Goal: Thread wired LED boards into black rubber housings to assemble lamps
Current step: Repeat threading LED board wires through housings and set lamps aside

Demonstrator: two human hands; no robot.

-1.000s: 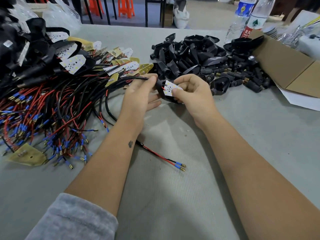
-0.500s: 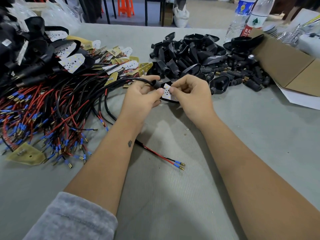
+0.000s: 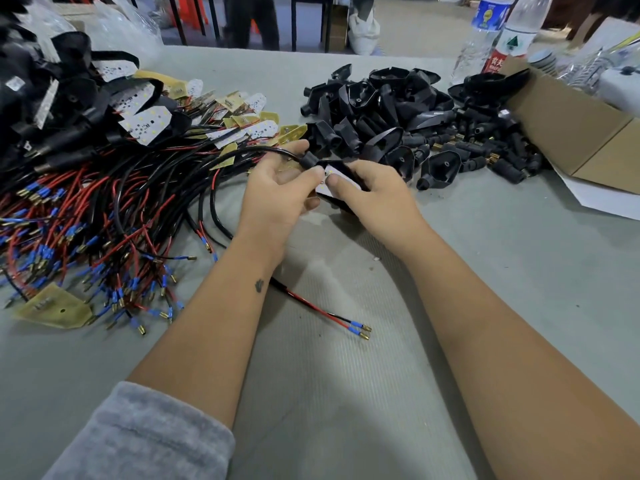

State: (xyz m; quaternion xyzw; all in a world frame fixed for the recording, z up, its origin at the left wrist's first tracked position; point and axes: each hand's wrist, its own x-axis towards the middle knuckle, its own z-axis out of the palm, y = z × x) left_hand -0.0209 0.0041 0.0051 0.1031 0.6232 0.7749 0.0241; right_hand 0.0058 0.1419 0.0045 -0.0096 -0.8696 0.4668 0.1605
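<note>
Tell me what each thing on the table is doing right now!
Left hand: pinching the housing's tube end.
Right hand: gripping the black rubber housing.
LED board: white, partly seated in the housing.
Cable: trailing on the table, terminals free.
Empty housings pile: heaped, unassembled.
Water bottle: upright.
Cardboard box: open.

The grey table carries a heap of wired boards at left, a pile of black housings at far centre, a cardboard box, two bottles and a lone board.
</note>
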